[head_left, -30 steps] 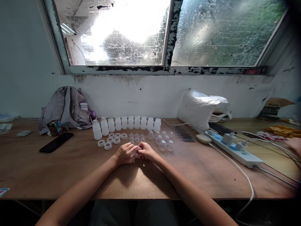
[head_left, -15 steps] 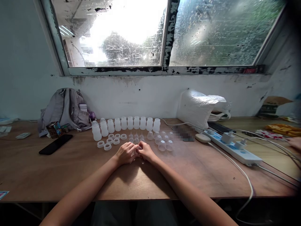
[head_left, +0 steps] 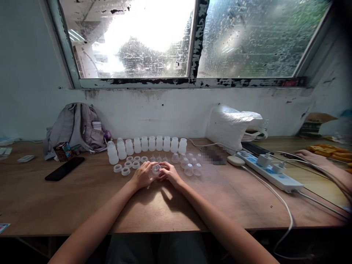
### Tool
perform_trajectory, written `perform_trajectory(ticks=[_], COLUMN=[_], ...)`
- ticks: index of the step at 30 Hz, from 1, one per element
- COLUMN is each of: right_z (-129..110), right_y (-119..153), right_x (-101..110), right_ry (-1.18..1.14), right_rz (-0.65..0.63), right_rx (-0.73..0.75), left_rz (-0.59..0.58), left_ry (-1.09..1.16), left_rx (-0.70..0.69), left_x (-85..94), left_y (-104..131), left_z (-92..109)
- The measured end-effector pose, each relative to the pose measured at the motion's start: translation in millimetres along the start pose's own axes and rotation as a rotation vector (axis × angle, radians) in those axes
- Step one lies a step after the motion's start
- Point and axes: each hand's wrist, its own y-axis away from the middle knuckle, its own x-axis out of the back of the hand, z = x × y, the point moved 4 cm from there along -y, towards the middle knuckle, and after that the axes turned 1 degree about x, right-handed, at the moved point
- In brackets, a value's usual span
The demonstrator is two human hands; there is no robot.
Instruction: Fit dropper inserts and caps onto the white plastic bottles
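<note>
The clear round piece (head_left: pixel 156 169), mostly covered by the fingers half a second ago, has been brought into view facing the camera; its handling seems unfinished. It is held by the left hand (head_left: pixel 142 175) and met on its right by the fingertips of the right hand (head_left: pixel 171 173), whose grip cannot be told. Just beyond, clear teats (head_left: pixel 158 158) are flanked by white rings (head_left: pixel 125 173) and domed caps (head_left: pixel 188 169); farthest, bottles (head_left: pixel 152 143) are lined up.

Partly hidden in left hand (head_left: pixel 142 175): clear part (head_left: pixel 156 168). Cut off by right edge: co-worker's arm (head_left: pixel 334 174). Pixelated beyond identification: dark item (head_left: pixel 216 157)
</note>
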Motion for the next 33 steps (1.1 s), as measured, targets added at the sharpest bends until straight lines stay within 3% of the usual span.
perform_trajectory(ticks=[6, 14, 18, 26, 33], right_z=[-11.2, -7.2, -3.2, -2.1, 1.7], right_y=[5.4, 2.0, -0.7, -1.3, -3.5], right_x=[0.2, 4.4, 4.3, 3.0, 5.2], right_ry=[-0.113, -0.118, -0.088, 0.057, 0.130], right_rz=[-0.031, 0.078, 0.046, -0.003, 0.043], right_rx=[0.050, 0.073, 0.095, 0.156, 0.171], left_rz=[0.063, -0.047, -0.047, 0.007, 0.041], left_ry=[0.065, 0.284, 0.309, 0.116, -0.165], left_rx=[0.066, 0.057, 0.037, 0.077, -0.061], left_x=[0.6, 0.3, 4.1, 4.2, 11.2], left_y=[0.0, 0.7, 0.8, -0.1, -2.8], left_z=[-5.3, -3.9, 0.3, -2.4, 3.4])
